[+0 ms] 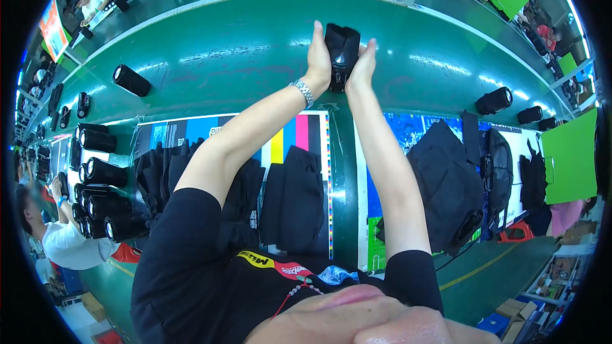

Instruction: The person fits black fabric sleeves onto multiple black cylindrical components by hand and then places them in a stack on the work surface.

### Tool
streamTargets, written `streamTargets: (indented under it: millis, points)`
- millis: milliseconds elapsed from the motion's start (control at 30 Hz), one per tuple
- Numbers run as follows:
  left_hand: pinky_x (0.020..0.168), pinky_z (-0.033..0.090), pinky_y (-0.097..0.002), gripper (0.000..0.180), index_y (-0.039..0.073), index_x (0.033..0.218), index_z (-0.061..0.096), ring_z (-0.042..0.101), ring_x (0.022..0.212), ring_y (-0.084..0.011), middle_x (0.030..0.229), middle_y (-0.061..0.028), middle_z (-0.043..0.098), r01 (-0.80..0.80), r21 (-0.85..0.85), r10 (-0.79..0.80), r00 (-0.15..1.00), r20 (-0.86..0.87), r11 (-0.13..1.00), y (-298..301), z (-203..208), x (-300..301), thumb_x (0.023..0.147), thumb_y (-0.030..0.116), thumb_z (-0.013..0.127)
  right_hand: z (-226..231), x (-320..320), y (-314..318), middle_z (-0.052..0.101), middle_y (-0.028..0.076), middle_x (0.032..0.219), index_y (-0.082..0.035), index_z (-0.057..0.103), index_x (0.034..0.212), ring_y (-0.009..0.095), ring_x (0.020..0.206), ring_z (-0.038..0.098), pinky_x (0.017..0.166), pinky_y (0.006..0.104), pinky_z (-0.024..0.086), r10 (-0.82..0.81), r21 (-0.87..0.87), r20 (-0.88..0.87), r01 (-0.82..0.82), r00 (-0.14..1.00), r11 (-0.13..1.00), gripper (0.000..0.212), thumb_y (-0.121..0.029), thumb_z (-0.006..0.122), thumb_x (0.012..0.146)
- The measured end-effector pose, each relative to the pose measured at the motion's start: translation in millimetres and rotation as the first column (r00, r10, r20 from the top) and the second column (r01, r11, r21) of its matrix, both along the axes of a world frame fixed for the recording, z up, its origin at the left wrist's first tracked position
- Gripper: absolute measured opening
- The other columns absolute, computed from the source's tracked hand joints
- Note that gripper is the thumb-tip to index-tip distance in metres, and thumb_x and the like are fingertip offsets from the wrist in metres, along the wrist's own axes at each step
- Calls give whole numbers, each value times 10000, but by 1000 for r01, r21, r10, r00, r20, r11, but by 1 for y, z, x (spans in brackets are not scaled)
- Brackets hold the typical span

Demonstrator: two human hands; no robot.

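Observation:
Out over the green work surface, both my arms reach forward to a black pouch with soft-looking folds at its top. My left hand presses against its left side, thumb and fingers mostly straight. Against the right side lies my right hand, so the pouch is held upright between both palms. A darker, shiny part shows at its lower end; what is inside cannot be made out. Nearer to me, flat black fabric pouches lie in a pile under my left arm, and black fabric is heaped right of my right arm.
Several black cylindrical speakers are stacked at the left, with one speaker lying farther out. Another speaker rests at the right. A green panel stands at the far right. A co-worker sits at the left.

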State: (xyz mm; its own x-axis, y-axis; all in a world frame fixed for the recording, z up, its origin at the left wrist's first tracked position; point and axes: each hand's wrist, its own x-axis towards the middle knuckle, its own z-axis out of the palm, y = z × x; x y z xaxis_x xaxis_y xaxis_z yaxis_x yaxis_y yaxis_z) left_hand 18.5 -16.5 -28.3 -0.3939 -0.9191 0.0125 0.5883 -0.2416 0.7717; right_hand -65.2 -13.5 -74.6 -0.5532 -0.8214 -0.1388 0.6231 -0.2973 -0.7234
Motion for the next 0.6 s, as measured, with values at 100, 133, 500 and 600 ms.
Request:
streamTargets:
  millis: [100,133,500,600]
  points:
    - [699,520,-263,644,3,974,627,647,829,-157,926,-100,655,-24,69,30,996,-84,997,2,-20,-6,964,551,289,-20,-5,6,641,109,961,17,579,1048,222,854,634,760,340,516,-27,-71,-113,19,993,997,565,-455,276,981]
    - [718,518,-261,639,4,976,629,646,828,-156,927,-94,655,-53,15,54,997,-57,998,3,-26,-10,968,541,285,-24,-9,8,633,108,1010,-11,568,1056,223,908,636,805,350,517,-21,-125,-111,7,994,992,479,-415,323,978]
    - [741,405,-405,549,-90,865,502,503,711,-357,781,-284,571,-154,-330,258,919,298,931,-34,-105,-39,979,391,262,-70,-61,2,658,217,836,7,638,983,241,730,652,657,369,487,-138,47,-909,426,393,904,240,-138,460,913]
    - [813,404,-402,585,-101,892,518,575,865,-384,874,-305,599,-61,-247,174,868,465,967,-24,-93,-26,974,412,250,-57,-49,1,669,220,834,47,642,931,190,706,631,646,384,465,-210,129,-722,426,660,895,289,-192,482,905]
